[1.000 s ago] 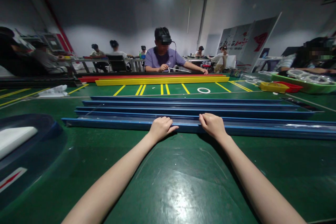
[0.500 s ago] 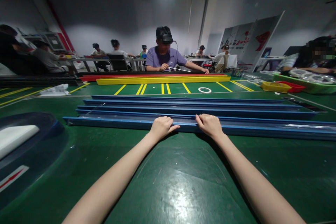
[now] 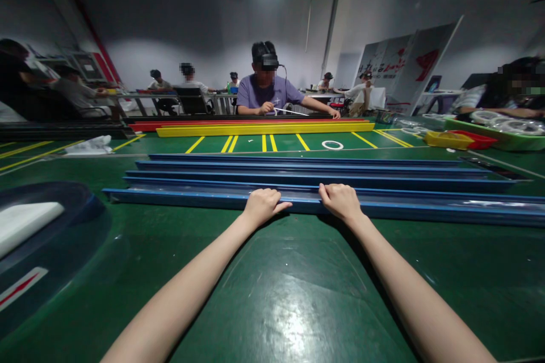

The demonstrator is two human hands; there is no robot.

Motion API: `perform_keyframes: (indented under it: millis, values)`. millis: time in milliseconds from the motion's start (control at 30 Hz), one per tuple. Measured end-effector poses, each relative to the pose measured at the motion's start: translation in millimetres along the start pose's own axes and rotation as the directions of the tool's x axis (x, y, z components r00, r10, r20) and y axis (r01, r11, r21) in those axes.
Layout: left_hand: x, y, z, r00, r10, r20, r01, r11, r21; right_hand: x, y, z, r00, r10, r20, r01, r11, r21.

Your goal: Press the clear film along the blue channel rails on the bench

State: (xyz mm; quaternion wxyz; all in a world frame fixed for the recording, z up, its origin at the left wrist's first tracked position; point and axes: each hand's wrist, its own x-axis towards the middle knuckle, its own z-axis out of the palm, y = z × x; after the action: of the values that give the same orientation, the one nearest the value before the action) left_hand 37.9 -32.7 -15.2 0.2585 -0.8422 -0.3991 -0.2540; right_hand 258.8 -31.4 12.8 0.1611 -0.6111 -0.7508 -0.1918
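Observation:
Several long blue channel strips lie side by side across the green tabletop in front of me. My left hand (image 3: pixel 264 205) is closed over the front edge of the nearest blue channel strip (image 3: pixel 183 198), its thumb pointing right along the outer wall. A short way to the right, my right hand (image 3: pixel 342 202) grips the same strip, with its fingers curled over into the trough. The fingertips of both hands are hidden behind the knuckles. Behind this strip lie the other blue strips (image 3: pixel 298 164), apart from my hands.
Beyond are a yellow strip (image 3: pixel 264 129), red and black strips, and a white ring (image 3: pixel 332 145). A co-worker (image 3: pixel 270 93) sits opposite. At right stand a green tray (image 3: pixel 511 142) of white coils and a yellow bin (image 3: pixel 447 140). A dark rounded object (image 3: pixel 80 221) lies at left.
My right hand has shifted very slightly to the right along the strip. A thin pale streak over the strips' left end no longer shows. My left hand has stayed in place.

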Motion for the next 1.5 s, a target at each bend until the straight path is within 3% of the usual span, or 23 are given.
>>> perform_keyframes:
  millis: [433, 600, 800, 1167, 1500]
  values:
    - [5, -1, -7.4, 0.985, -0.104, 0.14, 0.118, 0.989, -0.093, 0, 0, 2, 1.0, -0.005, -0.029, 0.005, 1.0, -0.006]
    - [4, 0, -5.1, 0.994, -0.069, 0.089, 0.074, 0.995, -0.061, 0, 1, 0, 1.0, 0.028, 0.007, -0.028, 1.0, 0.0]
    - [1, 1, -4.5, 0.998, -0.03, 0.06, 0.031, 0.999, -0.016, -3, 2, -3, 0.999, -0.021, 0.046, 0.021, 1.0, -0.004]
    - [0, 3, -6.3, 0.999, -0.034, -0.014, 0.034, 0.999, -0.036, -5, -6, -1, 0.979, -0.123, -0.161, 0.132, 0.99, 0.048]
    - [0, 3, -9.9, 0.998, -0.054, -0.033, 0.05, 0.993, -0.109, -6, -10, 1, 0.975, -0.127, -0.182, 0.14, 0.989, 0.056]
